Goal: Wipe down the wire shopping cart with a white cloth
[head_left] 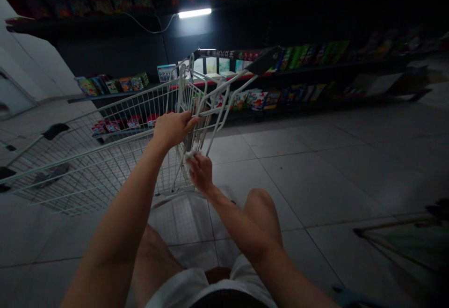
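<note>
A pale wire shopping cart (115, 135) stands on its wheels in front of me, its dark handle (242, 55) toward the shelves. My left hand (173, 128) is wrapped round the top rail at the cart's rear corner. Just below it, my right hand (201, 172) is closed on a crumpled white cloth (193, 152) and presses it against the wire bars at that corner. Part of the cloth is hidden by my fingers.
Dark store shelves (115, 55) with packaged goods run across the back, under a bright tube lamp (195, 13). Grey floor tiles (280, 167) extend to the right. At the lower right lies a dim thin-framed object (396, 228), too dark to name.
</note>
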{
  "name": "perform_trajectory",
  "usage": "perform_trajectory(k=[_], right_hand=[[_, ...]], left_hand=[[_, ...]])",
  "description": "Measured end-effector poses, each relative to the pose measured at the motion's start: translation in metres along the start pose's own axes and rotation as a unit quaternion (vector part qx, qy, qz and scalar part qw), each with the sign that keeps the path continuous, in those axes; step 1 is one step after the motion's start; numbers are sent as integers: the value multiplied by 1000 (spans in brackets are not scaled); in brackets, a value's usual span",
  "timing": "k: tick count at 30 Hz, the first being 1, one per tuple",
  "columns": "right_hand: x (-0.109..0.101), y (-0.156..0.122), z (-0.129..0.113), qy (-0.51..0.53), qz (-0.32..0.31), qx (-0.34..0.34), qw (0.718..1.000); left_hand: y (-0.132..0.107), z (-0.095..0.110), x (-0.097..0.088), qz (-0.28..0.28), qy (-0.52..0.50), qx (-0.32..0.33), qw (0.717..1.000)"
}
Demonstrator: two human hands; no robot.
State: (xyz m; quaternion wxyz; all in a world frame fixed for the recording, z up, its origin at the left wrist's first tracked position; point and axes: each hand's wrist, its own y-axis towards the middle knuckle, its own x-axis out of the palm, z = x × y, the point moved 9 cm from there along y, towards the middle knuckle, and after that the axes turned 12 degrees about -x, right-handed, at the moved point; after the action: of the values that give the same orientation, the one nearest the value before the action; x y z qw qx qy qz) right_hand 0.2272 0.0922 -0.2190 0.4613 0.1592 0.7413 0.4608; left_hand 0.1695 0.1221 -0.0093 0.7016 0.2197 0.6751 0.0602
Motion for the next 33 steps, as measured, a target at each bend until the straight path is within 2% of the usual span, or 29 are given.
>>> perform_trajectory(k=[3,6,9,12,14,17,19,23,25,28,30,32,33], right_hand=[[62,-67,-13,-7,-104,13,994],[93,-114,-24,-23,-157,13,987],[106,-130,-28,-43,-204,-36,977],[114,-127,-27,-29,-261,-141,955],[110,-122,-26,-11,-279,-205,938],[91,-108,-23,-4,-279,-230,932],[76,-93,-24,-14,-263,-208,942],[51,-58,-30,-18,-176,-123,976],[54,-52,-36,-7,-176,-112,978],[74,-65,-48,10,-249,-143,958],[75,-70,-53,19,-279,-157,947],[52,-56,-55,25,-255,-164,952],[29,-40,-55,25,-219,-171,960]], left_hand=[[0,0,-1,3,-5,2,1000],[-1,1,-2,5,-5,10,1000],[-1,2,-2,8,-2,10,1000],[-1,3,-3,16,-3,10,1000],[-1,3,-3,18,-6,12,1000],[0,3,-2,22,-13,13,1000],[0,2,-1,24,-18,14,999],[0,1,-2,33,-22,13,999],[-1,1,-3,36,-22,12,999],[-3,1,-4,33,-20,14,999],[-4,0,-5,29,-15,16,999],[-6,0,-6,32,-10,18,999],[-7,0,-7,36,-8,19,999]])
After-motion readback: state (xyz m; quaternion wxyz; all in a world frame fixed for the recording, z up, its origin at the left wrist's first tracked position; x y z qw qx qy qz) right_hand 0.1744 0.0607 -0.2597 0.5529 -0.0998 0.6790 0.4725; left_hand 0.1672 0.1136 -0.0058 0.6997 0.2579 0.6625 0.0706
